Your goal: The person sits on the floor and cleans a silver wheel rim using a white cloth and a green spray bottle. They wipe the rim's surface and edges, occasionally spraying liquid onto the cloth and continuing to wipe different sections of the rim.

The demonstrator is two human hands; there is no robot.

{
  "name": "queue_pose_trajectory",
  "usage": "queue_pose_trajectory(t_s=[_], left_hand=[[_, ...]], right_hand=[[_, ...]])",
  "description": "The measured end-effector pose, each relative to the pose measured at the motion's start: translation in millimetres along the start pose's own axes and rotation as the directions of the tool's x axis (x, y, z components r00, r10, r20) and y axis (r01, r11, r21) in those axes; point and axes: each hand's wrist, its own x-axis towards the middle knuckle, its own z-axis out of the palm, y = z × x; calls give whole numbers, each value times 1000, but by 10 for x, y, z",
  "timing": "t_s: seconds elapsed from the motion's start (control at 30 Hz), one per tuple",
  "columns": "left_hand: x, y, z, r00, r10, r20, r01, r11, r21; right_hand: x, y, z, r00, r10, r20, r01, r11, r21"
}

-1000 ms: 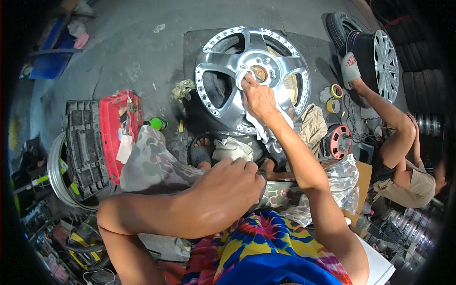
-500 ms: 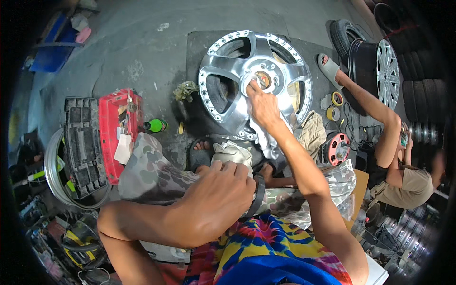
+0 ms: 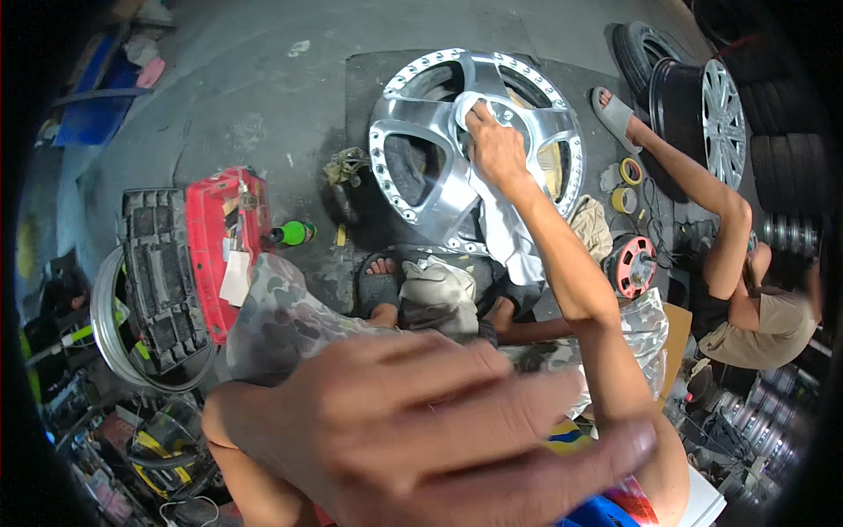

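Note:
A polished silver wheel rim (image 3: 420,117) with five spokes and a studded edge lies face up in front of me. My right hand (image 3: 498,149) presses a white cloth (image 3: 507,230) against the hub area near the top of the centre. The cloth's loose end trails down over the lower spoke and the rim's near edge; the centre hole is mostly covered by hand and cloth. Large and close in the lower middle, my left hand (image 3: 439,422) is raised with its fingers stretched out, slightly blurred. It shows nothing held and hides part of my lap.
At left stand a red tray (image 3: 204,255) of small items, a green bottle (image 3: 293,233) and a black grille-like panel (image 3: 158,272). Right of the rim are tape rolls (image 3: 624,200), a beige cloth (image 3: 590,230) and a red disc-shaped tool (image 3: 634,266). Another person's leg (image 3: 689,177) reaches in near another wheel (image 3: 723,132).
My left hand has risen from my lap toward the camera and its fingers have stretched out. My right hand has moved the cloth farther up over the hub.

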Motion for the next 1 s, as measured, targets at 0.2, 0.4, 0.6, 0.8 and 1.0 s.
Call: queue_pose_trajectory(t_s=[0.2,0.4,0.6,0.8,1.0], left_hand=[[-215,-1,248,984,165,-61,-165,986,7],[-346,61,-53,999,29,-30,-30,999,-15],[-294,118,-114,999,-35,33,36,999,-19],[-28,-180,85,936,11,351,9,998,-55],[-125,-270,167,775,-177,606,75,979,190]], right_hand=[[-133,109,153,982,-76,-175,82,996,27],[-14,434,126,970,102,-219,-111,993,-28],[19,120,118,990,-7,-139,9,1000,9],[-53,146,254,969,82,-232,-82,997,10],[-317,748,24,960,169,-224,-202,970,-135]])
